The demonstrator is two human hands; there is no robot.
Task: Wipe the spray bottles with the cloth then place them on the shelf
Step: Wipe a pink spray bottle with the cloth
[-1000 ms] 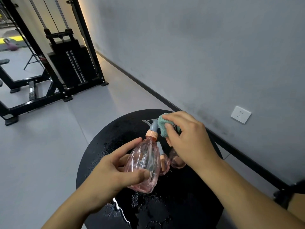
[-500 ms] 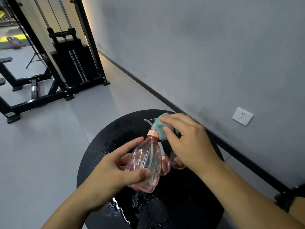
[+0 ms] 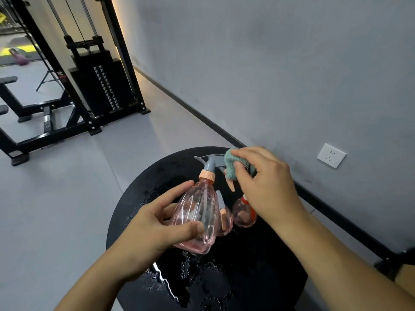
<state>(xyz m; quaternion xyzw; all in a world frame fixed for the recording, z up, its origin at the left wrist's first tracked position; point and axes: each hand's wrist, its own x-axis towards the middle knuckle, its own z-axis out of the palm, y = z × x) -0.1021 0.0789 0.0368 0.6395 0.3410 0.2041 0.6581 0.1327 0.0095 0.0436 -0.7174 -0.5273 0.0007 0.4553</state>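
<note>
Dim, even indoor light; a warm strip glows along the wall (image 3: 247, 63) corner behind the cable machine (image 3: 98, 81). Glare streaks the wet black tabletop (image 3: 258, 277). Wide-angle edges bend.

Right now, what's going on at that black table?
A person is cleaning a pink spray bottle. The left hand grips its body while the right hand presses a teal cloth against the grey spray head. Two more pink bottles wait behind on the wet round table.

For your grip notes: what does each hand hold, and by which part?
Left hand grips the bottle round its body. Right hand pinches the cloth against the bottle's spray head.
</note>
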